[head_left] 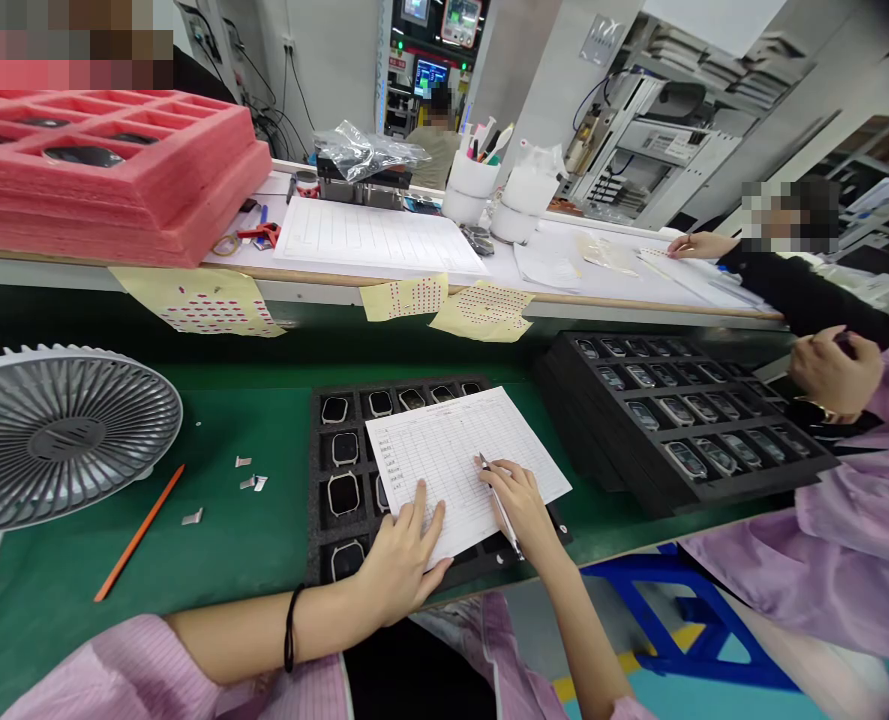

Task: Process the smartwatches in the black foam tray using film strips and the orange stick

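White printed form (459,465) is pressed by spread left-hand fingers (416,515) at 7 o'clock, pen (504,510) pinched by right-hand fingers (498,480) at 5 o'clock; completed entries are unreadable.

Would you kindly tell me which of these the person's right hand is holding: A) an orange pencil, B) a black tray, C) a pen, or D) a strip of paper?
C. The right hand holds a pen with its tip over the printed sheet.

Head camera faces forward, down onto paper form (459,470), close.
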Demonstrator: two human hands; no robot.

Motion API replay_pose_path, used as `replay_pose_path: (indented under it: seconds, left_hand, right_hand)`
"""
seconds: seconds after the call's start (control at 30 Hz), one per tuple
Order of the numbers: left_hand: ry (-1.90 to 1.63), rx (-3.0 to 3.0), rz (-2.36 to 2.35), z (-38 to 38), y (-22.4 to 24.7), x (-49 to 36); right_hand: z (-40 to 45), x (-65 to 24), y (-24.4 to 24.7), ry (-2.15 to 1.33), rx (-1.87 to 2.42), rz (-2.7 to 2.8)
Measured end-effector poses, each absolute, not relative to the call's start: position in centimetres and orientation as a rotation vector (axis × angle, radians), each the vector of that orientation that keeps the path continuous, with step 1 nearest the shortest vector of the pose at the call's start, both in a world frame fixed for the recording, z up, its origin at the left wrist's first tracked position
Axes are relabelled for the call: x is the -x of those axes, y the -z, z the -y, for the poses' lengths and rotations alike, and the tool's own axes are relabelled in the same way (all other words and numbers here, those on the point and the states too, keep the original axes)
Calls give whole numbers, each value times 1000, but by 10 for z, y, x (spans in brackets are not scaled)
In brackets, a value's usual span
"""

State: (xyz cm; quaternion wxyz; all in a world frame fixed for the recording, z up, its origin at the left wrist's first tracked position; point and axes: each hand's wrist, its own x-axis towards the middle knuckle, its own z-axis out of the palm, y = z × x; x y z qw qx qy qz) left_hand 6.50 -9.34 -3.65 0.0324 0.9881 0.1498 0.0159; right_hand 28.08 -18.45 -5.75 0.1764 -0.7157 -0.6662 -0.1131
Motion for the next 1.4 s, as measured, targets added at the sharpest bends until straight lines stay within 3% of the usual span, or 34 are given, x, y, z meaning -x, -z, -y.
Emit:
replay_pose_path:
  seconds: [1.4]
  left_hand:
    - [-63, -3041, -453, 92, 36, -66]
  right_hand:
    - [192, -307, 68, 399, 2117, 1839]
